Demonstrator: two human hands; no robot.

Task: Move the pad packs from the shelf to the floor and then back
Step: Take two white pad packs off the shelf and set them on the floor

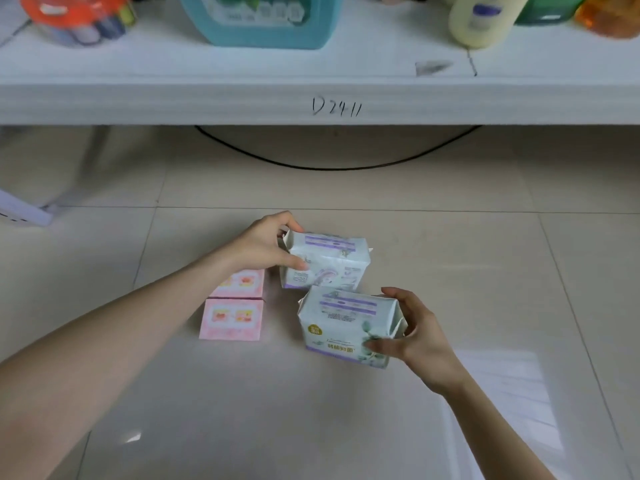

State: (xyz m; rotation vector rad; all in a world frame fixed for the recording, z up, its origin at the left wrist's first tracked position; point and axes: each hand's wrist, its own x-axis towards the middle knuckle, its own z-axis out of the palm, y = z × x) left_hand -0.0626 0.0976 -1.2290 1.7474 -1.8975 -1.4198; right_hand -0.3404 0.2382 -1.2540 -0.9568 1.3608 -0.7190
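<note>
Two white-and-purple pad packs are low over the tiled floor [346, 427]. My left hand [266, 242] grips the far pack [329, 261] by its left end, thumb on its front face. My right hand [415, 336] grips the near pack [343, 323] by its right end, thumb on the front and fingers over the top. Whether the packs rest on the floor or hang just above it I cannot tell. Two pink packs [233, 311] lie on the floor to their left, one behind the other; my left forearm covers part of the far one.
A white shelf [207, 102] marked "D2411" runs across the top, holding a teal jug [263, 19], a cream bottle [481, 19], an orange-lidded container [76, 15] and green and orange bottles at the right. A black cable [332, 167] curves under it. A white object [24, 211] lies at far left.
</note>
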